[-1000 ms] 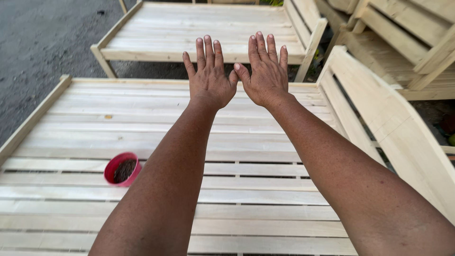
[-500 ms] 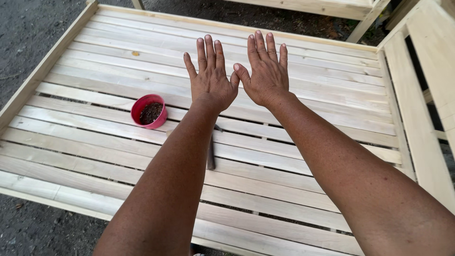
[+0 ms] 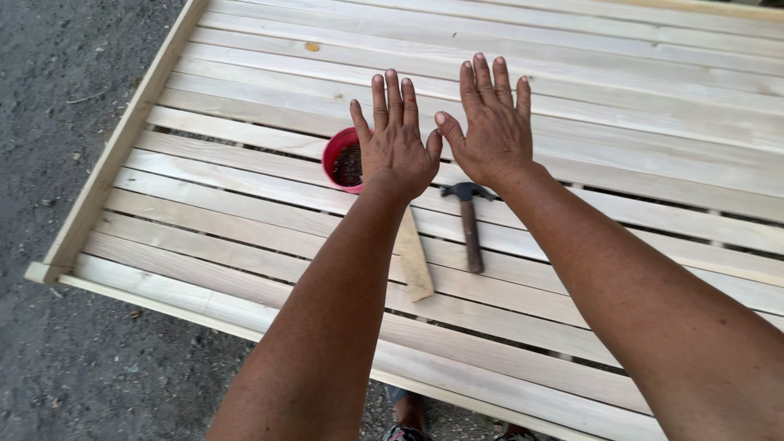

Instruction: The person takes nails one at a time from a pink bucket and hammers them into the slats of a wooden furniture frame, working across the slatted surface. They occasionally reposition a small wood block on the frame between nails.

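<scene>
**Hands spread flat above a slatted wooden frame**

Hands are both held out over the work, backs up, fingers straight and close together, thumbs almost meeting. The left hand (image 3: 394, 139) is fully open and holds nothing; the right hand (image 3: 490, 122) is the same, open and empty. Whether either palm rests on the wood or hovers just above it cannot be told from this angle.

Under them lies a pale slatted wooden frame (image 3: 245, 245), its boards running across the view with narrow dark gaps between, and a raised side rail (image 3: 122, 139) along the left edge. A small red bowl (image 3: 336, 163) holding dark bits, perhaps nails, stands on the slats just beside the left hand, partly hidden by its edge. A claw hammer (image 3: 469, 220) lies on the slats just below the right wrist, head toward the hands, handle pointing back to the person. A loose narrow wood strip (image 3: 412, 257) lies next to it, its upper end covered by the left forearm.

Grey gravelly ground (image 3: 57, 90) shows at the left. Sandalled feet (image 3: 408, 420) peek out below the frame's near edge.
</scene>
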Demonstrator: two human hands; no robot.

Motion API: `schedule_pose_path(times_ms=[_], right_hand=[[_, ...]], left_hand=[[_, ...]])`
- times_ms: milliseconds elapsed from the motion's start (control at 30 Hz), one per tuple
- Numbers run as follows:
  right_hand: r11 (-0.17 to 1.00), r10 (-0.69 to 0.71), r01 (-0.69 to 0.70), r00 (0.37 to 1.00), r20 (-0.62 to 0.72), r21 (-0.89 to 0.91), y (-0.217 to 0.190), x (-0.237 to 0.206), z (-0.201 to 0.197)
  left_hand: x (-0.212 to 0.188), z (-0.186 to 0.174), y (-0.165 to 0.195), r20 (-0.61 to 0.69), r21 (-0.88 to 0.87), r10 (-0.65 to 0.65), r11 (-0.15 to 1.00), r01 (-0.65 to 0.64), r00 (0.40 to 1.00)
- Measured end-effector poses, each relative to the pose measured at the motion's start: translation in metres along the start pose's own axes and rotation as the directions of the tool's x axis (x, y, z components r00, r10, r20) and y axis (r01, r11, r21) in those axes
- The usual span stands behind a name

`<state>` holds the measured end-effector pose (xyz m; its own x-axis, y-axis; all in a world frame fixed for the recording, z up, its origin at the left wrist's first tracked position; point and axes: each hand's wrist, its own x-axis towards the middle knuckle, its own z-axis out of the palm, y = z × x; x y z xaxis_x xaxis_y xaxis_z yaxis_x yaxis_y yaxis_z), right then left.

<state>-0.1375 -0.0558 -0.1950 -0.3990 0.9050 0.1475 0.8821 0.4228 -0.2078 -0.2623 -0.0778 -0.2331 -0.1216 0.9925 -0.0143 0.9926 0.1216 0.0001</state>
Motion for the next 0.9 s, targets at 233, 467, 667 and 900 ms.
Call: schedule_pose_path(times_ms=[233,467,667,900], right_hand=[[0.999,0.021,-0.019,0.999,0.035,-0.033,-0.003,0.013,0.049],[0.997,0.063,-0.057,0.99,0.127,-0.05,0.018,0.013,0.095],[0.995,0.075,-0.064,0.984,0.161,-0.073,0.041,0.006,0.14],[0.99,0.107,-0.083,0.968,0.228,-0.11,0.049,0.003,0.198]], left_hand=[[0.004,0.053,-0.049,0.002,-0.074,-0.034,0.997,0.034,0.999],[0.006,0.105,-0.064,0.052,-0.146,-0.101,0.983,0.107,0.994],[0.018,0.153,-0.048,0.1,-0.177,-0.11,0.976,0.127,0.989],[0.032,0.205,-0.075,0.221,-0.195,-0.134,0.964,0.179,0.966]])
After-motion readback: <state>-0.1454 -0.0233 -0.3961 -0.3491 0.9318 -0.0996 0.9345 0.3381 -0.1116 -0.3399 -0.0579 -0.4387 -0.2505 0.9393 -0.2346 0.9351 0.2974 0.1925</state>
